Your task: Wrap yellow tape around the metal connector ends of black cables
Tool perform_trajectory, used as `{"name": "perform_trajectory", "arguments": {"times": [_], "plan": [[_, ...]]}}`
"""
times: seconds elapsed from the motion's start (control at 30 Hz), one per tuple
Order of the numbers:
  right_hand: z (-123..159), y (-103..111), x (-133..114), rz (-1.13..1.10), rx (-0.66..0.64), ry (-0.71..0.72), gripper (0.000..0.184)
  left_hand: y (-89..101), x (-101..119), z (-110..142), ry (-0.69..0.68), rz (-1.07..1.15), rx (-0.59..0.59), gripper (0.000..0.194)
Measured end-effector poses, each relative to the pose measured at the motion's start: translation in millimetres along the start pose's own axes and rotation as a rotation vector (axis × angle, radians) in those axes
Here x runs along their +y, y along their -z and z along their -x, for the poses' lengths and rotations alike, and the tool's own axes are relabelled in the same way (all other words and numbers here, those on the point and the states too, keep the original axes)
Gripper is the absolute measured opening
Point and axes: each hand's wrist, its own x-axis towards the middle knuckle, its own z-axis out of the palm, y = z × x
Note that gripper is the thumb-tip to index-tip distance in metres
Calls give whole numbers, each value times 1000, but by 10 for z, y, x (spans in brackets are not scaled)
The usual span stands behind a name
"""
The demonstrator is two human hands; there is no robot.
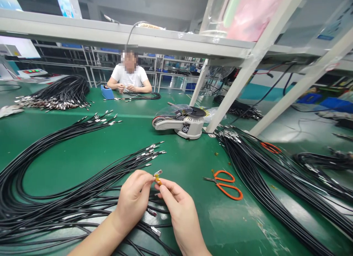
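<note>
Your orange-looped metal scissors (216, 181) have smooth plastic-looking grips (241, 194); the slim black cables (91, 188) left of them look kinda satiny.

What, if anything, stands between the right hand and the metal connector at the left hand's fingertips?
Only a small amber strip shows there, at the tips of the right hand, just below the metal connector by the left hand. Nothing else visible blocks the way; the orange-handled scissors lie apart, to the right.
</note>
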Motion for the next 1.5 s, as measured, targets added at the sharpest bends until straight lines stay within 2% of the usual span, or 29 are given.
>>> {"name": "perform_trajectory", "arguments": {"times": [1.3, 1.5], "plan": [[-33, 6, -2, 1, -37, 8, 20, 9, 20, -21, -32, -11, 4, 24], [-36, -4, -2, -23, -36, 2, 21, -2, 9, 2, 13, -35, -27, 21]]}}
